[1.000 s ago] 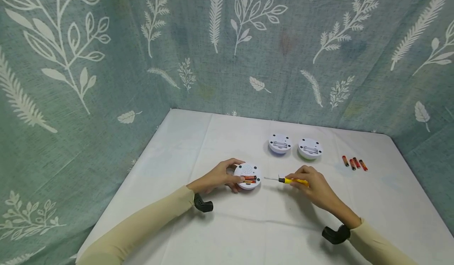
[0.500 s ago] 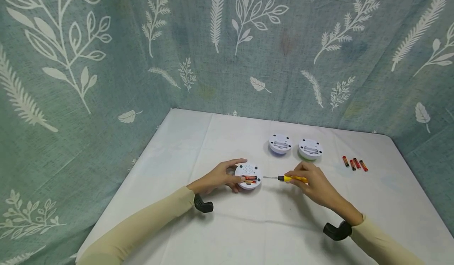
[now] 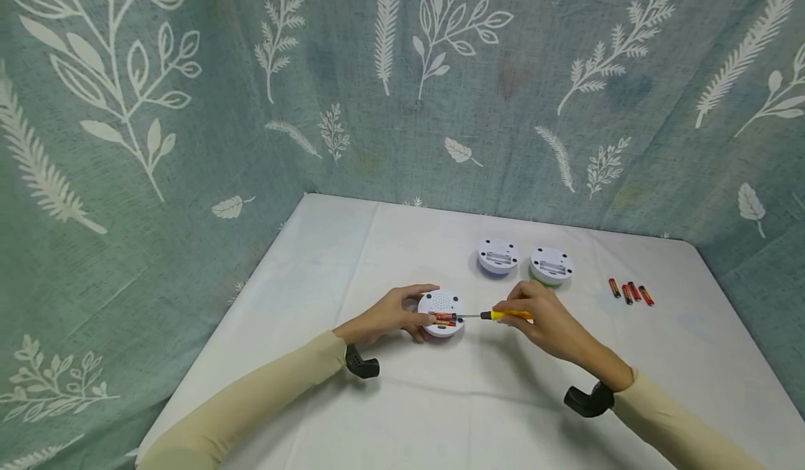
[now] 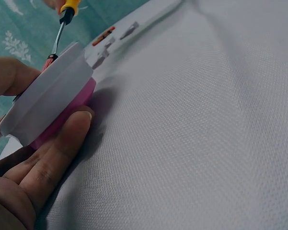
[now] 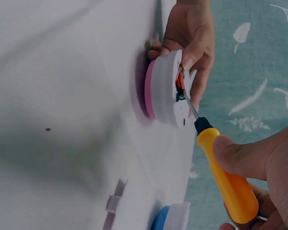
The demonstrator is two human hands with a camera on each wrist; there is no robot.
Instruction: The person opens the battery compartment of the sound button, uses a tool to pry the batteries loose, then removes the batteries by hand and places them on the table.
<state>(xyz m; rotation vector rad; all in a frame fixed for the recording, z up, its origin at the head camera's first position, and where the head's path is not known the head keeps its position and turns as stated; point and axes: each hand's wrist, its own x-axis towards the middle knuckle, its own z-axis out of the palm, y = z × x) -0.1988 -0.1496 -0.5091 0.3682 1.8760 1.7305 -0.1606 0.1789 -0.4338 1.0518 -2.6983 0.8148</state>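
My left hand [image 3: 391, 315] grips a round white device [image 3: 443, 301] with a pink lower band [image 5: 149, 91], its thumb over the battery compartment. Two red-and-orange batteries [image 3: 444, 316] show in that compartment. My right hand [image 3: 548, 322] holds a screwdriver by its yellow handle [image 5: 228, 178]. In the right wrist view, the metal shaft [image 5: 191, 106] reaches the battery end at the compartment; its very tip is hard to make out. The left wrist view shows the device tilted, with my left fingers [image 4: 55, 155] beneath its pink side.
Behind stand two similar round devices, one blue-edged [image 3: 498, 248] and one green-edged [image 3: 551, 255], with battery slots facing up. Several loose batteries [image 3: 631, 292] lie at the right. Small grey pieces [image 4: 130, 30] lie on the white cloth [image 3: 402, 414]. A patterned curtain [image 3: 402, 142] hangs behind.
My right hand has moved left, bringing the screwdriver's shaft from beside the device to the battery compartment. My left hand keeps its grip on the device in about the same place.
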